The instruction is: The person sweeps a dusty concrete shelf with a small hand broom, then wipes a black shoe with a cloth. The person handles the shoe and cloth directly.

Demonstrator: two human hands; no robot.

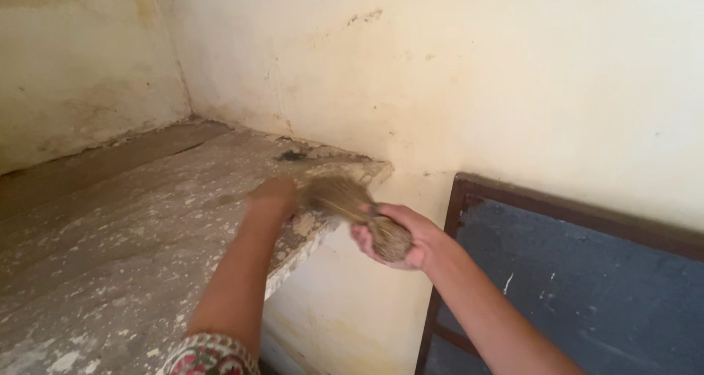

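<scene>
Straw broom (352, 206) clamped in right hand (400, 236) (bristles blurred); left hand (273, 195) curled shut, touching the ledge (147, 221)

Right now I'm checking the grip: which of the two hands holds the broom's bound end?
The right hand, fist closed around the grass broom; the left hand rests on the bristles over the stone shelf.

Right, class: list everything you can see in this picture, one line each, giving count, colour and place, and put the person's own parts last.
Hand broom: one, straw-brown, bristles on the slab's corner, handle end in the right hand.
Stone slab: one, grey with flaking white patches, left half.
Wall: cream, stained, behind and right of the slab.
Board: one, dark blue with a brown wooden frame, lower right against the wall.
Dark debris: one small patch, black, on the slab by the wall.
Sleeve: one, patterned red and white, bottom edge.
Left hand: one, on the slab beside the bristles.
Right hand: one, gripping the broom.
</scene>
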